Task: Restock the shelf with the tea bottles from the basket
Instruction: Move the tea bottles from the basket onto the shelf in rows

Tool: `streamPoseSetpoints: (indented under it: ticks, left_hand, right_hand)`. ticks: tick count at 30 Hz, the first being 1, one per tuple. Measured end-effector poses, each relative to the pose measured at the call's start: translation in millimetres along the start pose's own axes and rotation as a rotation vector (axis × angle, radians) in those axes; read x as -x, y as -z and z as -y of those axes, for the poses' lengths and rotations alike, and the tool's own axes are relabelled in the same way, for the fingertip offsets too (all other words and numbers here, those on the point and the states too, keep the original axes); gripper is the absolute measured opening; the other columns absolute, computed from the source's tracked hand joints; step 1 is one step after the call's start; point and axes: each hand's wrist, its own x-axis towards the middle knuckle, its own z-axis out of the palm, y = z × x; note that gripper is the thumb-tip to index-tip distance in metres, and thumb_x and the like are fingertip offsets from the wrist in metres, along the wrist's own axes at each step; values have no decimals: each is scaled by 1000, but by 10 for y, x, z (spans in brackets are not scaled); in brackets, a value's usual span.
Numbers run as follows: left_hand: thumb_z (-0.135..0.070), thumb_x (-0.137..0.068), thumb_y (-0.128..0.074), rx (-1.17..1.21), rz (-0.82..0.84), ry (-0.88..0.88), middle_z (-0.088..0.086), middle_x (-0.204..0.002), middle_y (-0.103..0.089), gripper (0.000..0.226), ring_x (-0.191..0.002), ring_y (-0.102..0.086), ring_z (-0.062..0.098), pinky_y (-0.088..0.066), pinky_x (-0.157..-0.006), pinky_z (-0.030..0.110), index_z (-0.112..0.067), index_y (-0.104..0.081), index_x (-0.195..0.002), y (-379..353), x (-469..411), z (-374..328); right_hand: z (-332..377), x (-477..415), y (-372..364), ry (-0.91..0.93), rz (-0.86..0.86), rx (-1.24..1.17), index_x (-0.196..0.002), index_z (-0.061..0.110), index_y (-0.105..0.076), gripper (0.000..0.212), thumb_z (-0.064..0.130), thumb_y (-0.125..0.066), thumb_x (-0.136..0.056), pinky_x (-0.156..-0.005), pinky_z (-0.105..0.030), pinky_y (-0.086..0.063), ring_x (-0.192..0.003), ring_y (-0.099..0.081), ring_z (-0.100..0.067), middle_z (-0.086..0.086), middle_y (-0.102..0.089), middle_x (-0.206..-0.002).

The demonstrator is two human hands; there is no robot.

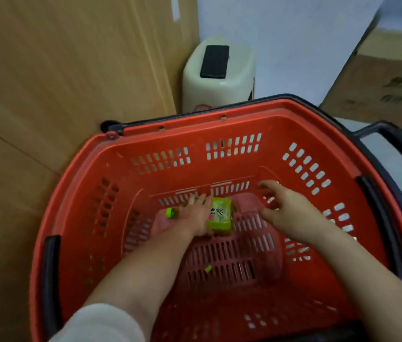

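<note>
A red plastic shopping basket (111, 154) with black handles fills the lower part of the head view. On its slotted floor lies one tea bottle (221, 214) on its side, with a green label and a green cap pointing left. My left hand (196, 215) reaches down and lies across the bottle's middle, fingers curled over it. My right hand (286, 208) hovers just right of the bottle with fingers spread, holding nothing. A small green scrap (208, 269) lies on the basket floor nearer to me.
Flat brown cardboard (59, 82) stands along the left. A cream plastic bin (219, 75) with a black lid flap sits behind the basket against a pale wall. A cardboard box (387, 77) stands at the upper right.
</note>
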Motion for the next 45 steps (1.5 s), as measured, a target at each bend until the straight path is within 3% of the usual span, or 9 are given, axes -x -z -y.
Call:
streamPoseSetpoints:
  ticks: [6, 12, 16, 21, 29, 34, 38, 40, 45]
  left_hand:
    - [-42, -55, -87, -112, 5, 58, 4, -137, -31, 107, -133, -26, 33, -27, -105, 63, -9, -28, -138, -1, -72, -150]
    - [-50, -53, -82, 182, -6, 14, 6, -117, -58, 92, -109, -57, 27, -47, -90, 34, -13, -39, -125, 151, 262, -34]
    - [-49, -49, -82, -14, -175, -191, 6, -128, -48, 106, -115, -47, 27, -43, -96, 38, -13, -32, -135, 713, 826, -191]
    - [-48, -51, -79, -204, -363, -280, -6, -146, -29, 117, -136, -25, 20, -32, -106, 52, -24, -16, -145, 1323, 1796, -356]
    - [-52, -61, -69, -308, -916, -353, -10, -141, -42, 90, -134, -34, 14, -21, -110, 56, -33, -34, -141, 1665, 3133, -287]
    - [-16, -80, -73, 515, -1330, -254, -8, -112, -61, 33, -107, -56, 4, -44, -96, 28, -27, -64, -110, 1457, 3774, -91]
    - [-48, -79, -67, 1386, -995, -162, -2, -117, -66, 52, -103, -64, 7, -54, -82, 32, -26, -52, -124, 1420, 4280, -203]
    - [-53, -74, -70, 1577, -936, -240, 2, -114, -69, 62, -101, -67, 18, -57, -78, 38, -25, -50, -126, 1518, 4536, -225]
    - [-27, -65, -77, 1648, -1276, -324, 11, -109, -70, 58, -94, -69, 31, -58, -75, 42, -20, -56, -119, 1737, 5219, -9]
  right_hand:
    - [-23, -23, -15, -1, 55, 10, -143, 25, -30, 70, 24, -64, -83, -94, -26, -38, -122, -50, -22, -7, -48, -138]
    - [-63, 63, 17, -70, 109, -208, -147, 26, -22, 81, 32, -70, -82, -91, -24, -38, -118, -52, -20, -9, -48, -138]
    - [96, 91, 90, -142, 84, -490, -146, 30, -23, 85, 51, -68, -77, -97, -41, -48, -111, -52, -15, -2, -50, -129]
    - [508, 272, 332, -42, 201, -393, -127, 24, -54, 62, 60, -63, -76, -63, -25, -56, -87, -64, -12, 1, -64, -113]
    - [1205, 1038, 840, 175, 256, -497, -94, 10, -72, 54, 51, -75, -59, -74, -44, -57, -82, -71, -33, -15, -74, -88]
    - [1525, 1513, 921, 267, 140, -841, -81, 9, -69, 21, 29, -64, -82, -54, -35, -55, -57, -66, -19, -6, -71, -69]
    - [1906, 1878, 889, 426, 154, -979, -82, 11, -68, 21, 29, -71, -71, -53, -33, -52, -58, -63, -19, -5, -68, -69]
    - [2137, 2056, 827, 539, 192, -990, -83, 14, -67, 25, 32, -69, -66, -51, -28, -49, -60, -63, -18, -4, -68, -70]
    - [2809, 2389, 641, 775, 318, -985, -105, 12, -66, 58, 39, -71, -54, -67, -31, -51, -81, -67, -22, -14, -71, -96]
